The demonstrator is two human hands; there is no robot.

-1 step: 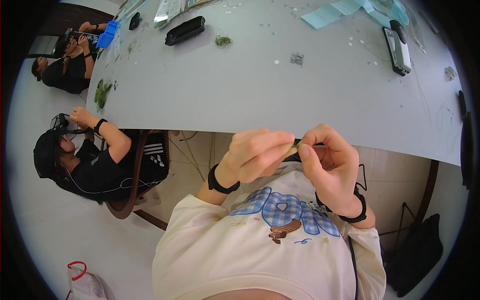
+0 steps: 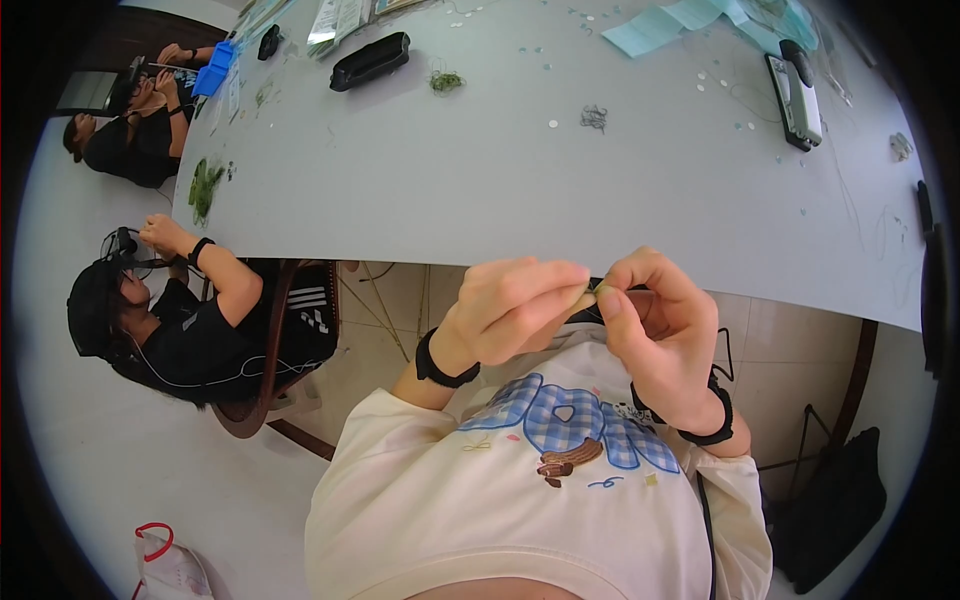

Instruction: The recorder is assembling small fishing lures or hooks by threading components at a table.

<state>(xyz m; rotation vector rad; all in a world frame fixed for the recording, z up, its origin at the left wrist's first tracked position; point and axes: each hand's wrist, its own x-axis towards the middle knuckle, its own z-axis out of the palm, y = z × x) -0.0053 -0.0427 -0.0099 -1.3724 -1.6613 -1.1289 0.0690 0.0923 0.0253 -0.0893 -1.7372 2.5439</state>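
Note:
Just off the table's near edge, in front of my chest, both hands meet fingertip to fingertip. My left hand (image 2: 512,312) is closed in a pinch, its fingers pressed together and pointing right. Against it, my right hand (image 2: 665,340) pinches with thumb and index finger. Between the tips shows a bit of a thin greenish strand (image 2: 597,287), too small to make out fully. Most of what the left fingers hold is hidden behind them. Black bands circle both wrists.
On the grey table (image 2: 430,190) lie green thread tangles (image 2: 446,82), a dark tangle (image 2: 594,118), a black pouch (image 2: 371,62), a stapler-like tool (image 2: 795,98), pale blue sheets (image 2: 665,28) and scattered small discs. A seated person (image 2: 200,310) is at my left, others farther off.

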